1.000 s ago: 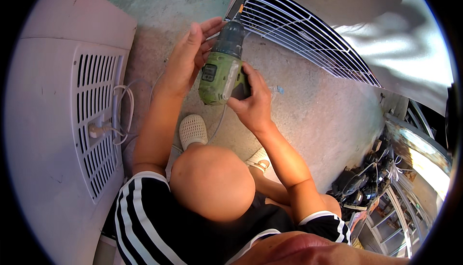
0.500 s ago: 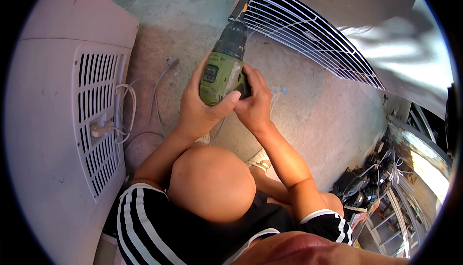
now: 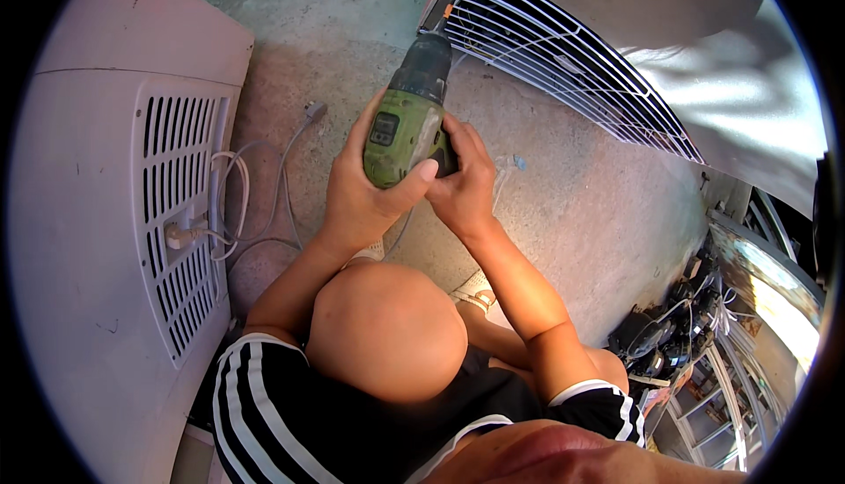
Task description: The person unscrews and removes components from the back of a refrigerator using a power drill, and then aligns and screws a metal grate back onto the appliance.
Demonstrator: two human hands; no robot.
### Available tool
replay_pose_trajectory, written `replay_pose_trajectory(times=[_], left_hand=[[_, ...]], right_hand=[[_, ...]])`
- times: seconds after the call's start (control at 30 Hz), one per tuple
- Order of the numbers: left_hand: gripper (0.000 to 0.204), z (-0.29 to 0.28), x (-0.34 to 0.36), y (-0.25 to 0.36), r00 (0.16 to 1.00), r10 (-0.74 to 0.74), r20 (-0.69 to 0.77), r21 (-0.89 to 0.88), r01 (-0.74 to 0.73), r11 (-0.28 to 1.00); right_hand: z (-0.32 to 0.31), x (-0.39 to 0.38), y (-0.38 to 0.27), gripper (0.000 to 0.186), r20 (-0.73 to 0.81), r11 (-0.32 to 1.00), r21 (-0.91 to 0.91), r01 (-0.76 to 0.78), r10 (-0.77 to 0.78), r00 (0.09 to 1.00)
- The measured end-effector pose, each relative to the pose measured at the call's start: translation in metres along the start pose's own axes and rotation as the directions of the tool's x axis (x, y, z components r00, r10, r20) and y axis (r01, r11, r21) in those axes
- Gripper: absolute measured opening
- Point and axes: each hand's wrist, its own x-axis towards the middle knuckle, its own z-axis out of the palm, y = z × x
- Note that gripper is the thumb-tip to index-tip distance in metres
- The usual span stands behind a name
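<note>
A green and black cordless drill [image 3: 404,136] is held in front of me, its black chuck pointing away toward the far end of a white wire grille [image 3: 563,63]. My left hand [image 3: 370,189] wraps its left side, with the thumb across the rear of the body. On the other side, my right hand [image 3: 466,176] closes around the drill; the handle is mostly hidden by the hands. A small orange piece [image 3: 448,11] shows just beyond the bit, by the grille's corner. Whether the bit touches anything there, I cannot tell.
At left stands a pale appliance cabinet [image 3: 79,176] with a slotted vent panel [image 3: 180,220] and a looped grey cord [image 3: 283,167] on the concrete floor. Black round parts [image 3: 638,334] and metal frames [image 3: 722,396] pile up at lower right. A shiny sheet panel [image 3: 739,88] lies beyond the grille.
The drill and both hands have shifted very slightly away from me. Both hands keep the same grip on it.
</note>
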Motion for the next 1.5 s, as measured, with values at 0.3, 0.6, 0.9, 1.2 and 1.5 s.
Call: replay_pose_trajectory(times=[0.3, 0.6, 0.9, 1.2, 1.5], left_hand=[[0.08, 0.003, 0.003, -0.002, 1.0, -0.005, 0.031, -0.058, 0.007, 0.998], [0.088, -0.006, 0.001, -0.017, 0.998, 0.039, 0.051, -0.101, -0.034, 0.994], [0.088, -0.051, 0.001, -0.067, 0.981, -0.11, 0.162, -0.183, 0.139, 0.973], [0.017, 0.012, 0.055, -0.129, 0.96, -0.074, 0.27, 0.554, -0.092, 0.828], [0.008, 0.08, 0.083, -0.228, 0.73, 0.079, 0.679, 0.667, -0.658, 0.349]], right_hand=[[-0.007, 0.003, 0.004, 0.064, 0.009, 0.999, -0.033, 0.033, -0.032, 0.999], [-0.005, -0.002, 0.007, 0.067, 0.014, 0.995, -0.077, 0.059, -0.058, 0.998], [-0.01, -0.043, 0.024, 0.059, 0.268, 0.998, -0.041, 0.038, -0.025, 0.963], [-0.117, -0.102, 0.059, 0.05, 0.539, 0.964, -0.263, -0.039, 0.181, 0.822], [-0.14, -0.145, 0.05, 0.05, 0.449, 0.894, -0.418, -0.163, 0.359, 0.819]])
